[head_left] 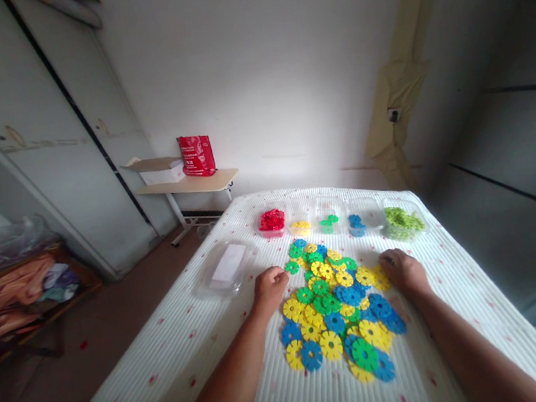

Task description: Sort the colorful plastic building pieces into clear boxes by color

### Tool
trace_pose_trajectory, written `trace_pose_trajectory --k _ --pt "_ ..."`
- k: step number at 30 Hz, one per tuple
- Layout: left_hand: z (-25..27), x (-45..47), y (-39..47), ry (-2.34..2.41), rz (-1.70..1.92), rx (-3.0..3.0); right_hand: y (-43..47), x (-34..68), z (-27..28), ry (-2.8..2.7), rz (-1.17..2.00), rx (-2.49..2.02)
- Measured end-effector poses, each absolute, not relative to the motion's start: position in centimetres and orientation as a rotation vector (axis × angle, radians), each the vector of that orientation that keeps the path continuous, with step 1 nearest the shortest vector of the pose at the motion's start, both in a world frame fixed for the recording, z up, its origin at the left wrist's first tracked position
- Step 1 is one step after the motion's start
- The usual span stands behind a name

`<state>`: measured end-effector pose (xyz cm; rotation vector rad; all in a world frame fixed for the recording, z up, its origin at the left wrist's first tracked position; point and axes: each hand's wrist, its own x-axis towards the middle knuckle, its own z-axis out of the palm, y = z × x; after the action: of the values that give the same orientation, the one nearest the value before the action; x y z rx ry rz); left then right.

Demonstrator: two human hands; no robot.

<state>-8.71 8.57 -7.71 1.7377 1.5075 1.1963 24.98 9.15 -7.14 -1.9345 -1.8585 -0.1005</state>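
A loose pile of yellow, blue and green notched plastic discs (330, 345), like snowflake building pieces, spreads over the middle of the table. At its left edge, my left hand (271, 286) has thumb and fingers pinched at a green snowflake disc (291, 267). On the opposite side, my right hand (405, 270) is closed, fingers curled down by a yellow disc (381, 278). Something small and dark shows between those right fingers, too unclear to name.
Along the far side stand clear tubs with red pieces (272, 221), yellow discs (301, 228), green discs (330, 222), blue discs (357, 224) and light-green pieces (401, 221). A clear lid (208, 274) lies left. Behind is a side table (209, 181) with a red bag (197, 156).
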Motion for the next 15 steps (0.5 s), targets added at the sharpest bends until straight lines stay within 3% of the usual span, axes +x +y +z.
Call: trace_pose_trajectory --k 15 --pt "-7.1 -8.85 8.39 1.505 1.177 1.693 8.88 24.7 -6.79 -1.855 -0.09 -1.925"
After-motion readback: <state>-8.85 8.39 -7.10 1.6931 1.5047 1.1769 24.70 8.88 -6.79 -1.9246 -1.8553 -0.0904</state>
